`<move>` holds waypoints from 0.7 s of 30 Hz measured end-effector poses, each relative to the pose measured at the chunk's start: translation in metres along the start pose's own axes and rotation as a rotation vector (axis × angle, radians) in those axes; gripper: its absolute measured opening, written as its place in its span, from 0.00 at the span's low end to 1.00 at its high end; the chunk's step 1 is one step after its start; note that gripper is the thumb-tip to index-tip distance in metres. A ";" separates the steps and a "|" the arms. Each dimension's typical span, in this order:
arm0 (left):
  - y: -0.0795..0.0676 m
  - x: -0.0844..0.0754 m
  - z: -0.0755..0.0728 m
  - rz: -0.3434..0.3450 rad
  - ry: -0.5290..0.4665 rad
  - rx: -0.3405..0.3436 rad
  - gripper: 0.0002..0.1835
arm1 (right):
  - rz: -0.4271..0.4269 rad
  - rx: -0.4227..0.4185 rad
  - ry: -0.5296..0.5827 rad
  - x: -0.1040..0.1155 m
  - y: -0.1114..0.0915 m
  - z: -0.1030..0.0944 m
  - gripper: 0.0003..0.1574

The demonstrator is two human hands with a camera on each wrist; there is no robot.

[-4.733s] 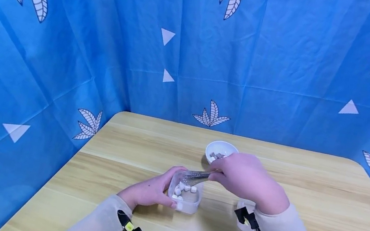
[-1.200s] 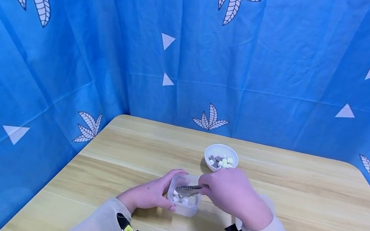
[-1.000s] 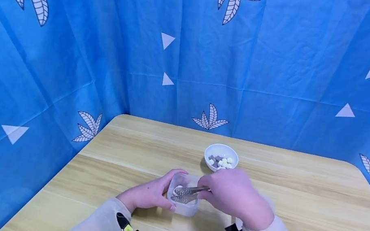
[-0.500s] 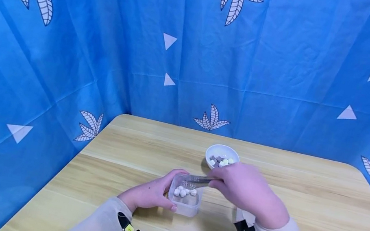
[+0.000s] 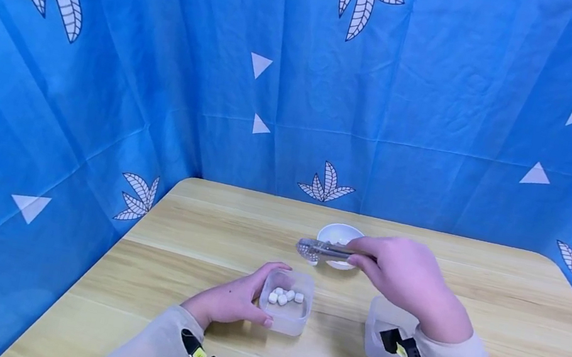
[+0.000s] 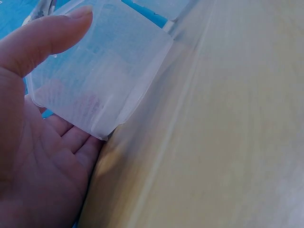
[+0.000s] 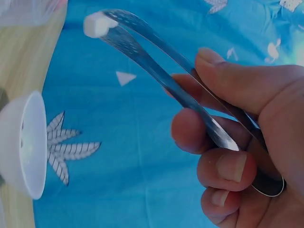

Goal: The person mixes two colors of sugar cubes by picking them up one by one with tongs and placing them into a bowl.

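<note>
With thumb and fingers on either side, my left hand [image 5: 236, 297] holds a clear square plastic container [image 5: 289, 324] standing on the table. Several small white marshmallow-like pieces [image 5: 282, 299] lie inside it. My right hand [image 5: 408, 280] grips metal tongs [image 5: 327, 250] with perforated tips. A single white piece [image 7: 97, 24] is pinched between those tips in the right wrist view. The tongs are raised in front of the white bowl [image 5: 331, 232], overlapping it in the head view and hiding most of its contents.
A second clear plastic container [image 5: 374, 344] stands below the right forearm, partly hidden by the wrist strap. The wooden table [image 5: 232, 220] ends at the blue patterned curtain [image 5: 301, 92] behind and to the left.
The tongs have come up out of the left-held container with a white piece and moved away toward the bowl. The right hand has risen and shifted right; the left hand stays put.
</note>
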State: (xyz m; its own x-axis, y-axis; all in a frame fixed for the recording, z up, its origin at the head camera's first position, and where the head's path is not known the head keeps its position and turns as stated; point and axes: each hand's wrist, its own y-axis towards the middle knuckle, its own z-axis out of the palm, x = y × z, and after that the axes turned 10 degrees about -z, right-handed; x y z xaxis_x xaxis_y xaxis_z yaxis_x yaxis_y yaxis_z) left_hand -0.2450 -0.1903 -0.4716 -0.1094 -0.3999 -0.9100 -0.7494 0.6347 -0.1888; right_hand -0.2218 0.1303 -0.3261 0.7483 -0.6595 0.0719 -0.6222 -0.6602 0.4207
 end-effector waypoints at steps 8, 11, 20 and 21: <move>-0.001 0.000 0.000 -0.007 0.006 -0.011 0.57 | 0.158 0.042 -0.040 -0.038 -0.012 0.002 0.11; -0.001 0.000 0.000 -0.011 0.010 -0.013 0.57 | 0.206 0.074 -0.035 -0.047 -0.015 0.005 0.10; 0.000 0.002 0.000 0.004 0.010 -0.007 0.56 | 0.270 0.205 -0.002 -0.059 -0.018 0.019 0.09; 0.001 0.002 -0.001 0.006 0.012 -0.006 0.56 | 0.274 0.214 0.003 -0.059 -0.018 0.019 0.10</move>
State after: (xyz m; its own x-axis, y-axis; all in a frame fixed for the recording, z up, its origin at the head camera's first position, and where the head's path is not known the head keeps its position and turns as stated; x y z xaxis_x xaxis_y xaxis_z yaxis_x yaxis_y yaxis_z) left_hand -0.2463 -0.1913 -0.4734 -0.1221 -0.4043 -0.9064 -0.7528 0.6329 -0.1809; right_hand -0.2595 0.1743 -0.3555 0.5470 -0.8218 0.1593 -0.8342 -0.5192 0.1859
